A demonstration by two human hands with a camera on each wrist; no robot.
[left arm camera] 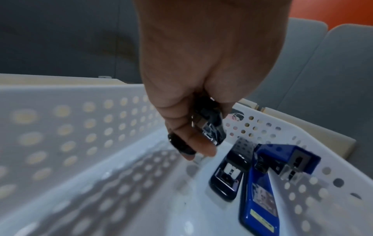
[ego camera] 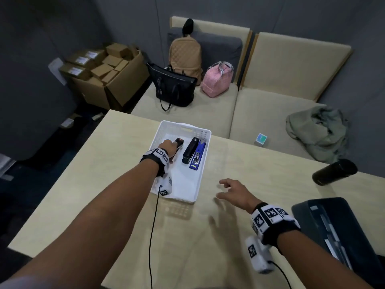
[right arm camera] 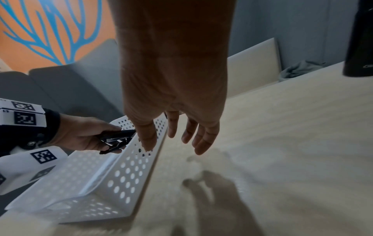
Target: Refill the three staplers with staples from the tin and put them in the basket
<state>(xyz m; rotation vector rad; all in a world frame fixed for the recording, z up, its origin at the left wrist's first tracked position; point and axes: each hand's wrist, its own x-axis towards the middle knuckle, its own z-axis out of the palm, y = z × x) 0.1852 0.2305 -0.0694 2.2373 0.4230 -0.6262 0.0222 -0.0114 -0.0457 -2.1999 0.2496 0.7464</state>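
Observation:
A white perforated basket (ego camera: 203, 130) sits on the pale table. In it lie a black stapler (ego camera: 190, 150) and a blue stapler (ego camera: 198, 156), side by side at the right. My left hand (ego camera: 169, 147) is inside the basket, gripping a third, black stapler with a red end (ego camera: 179, 142) just above the floor; the left wrist view shows the fingers (left arm camera: 193, 143) curled round the stapler (left arm camera: 212, 126). My right hand (ego camera: 231, 189) hovers over the table right of the basket, fingers (right arm camera: 199, 140) spread and empty. An open dark tin (ego camera: 333, 228) with staple strips lies at the right.
A black bottle (ego camera: 334, 171) stands near the table's right edge. Behind the table, a beige sofa (ego camera: 270, 105) carries several bags (ego camera: 177, 84) and a green jacket (ego camera: 318, 130). Cardboard boxes (ego camera: 104, 69) stand on the floor at the left.

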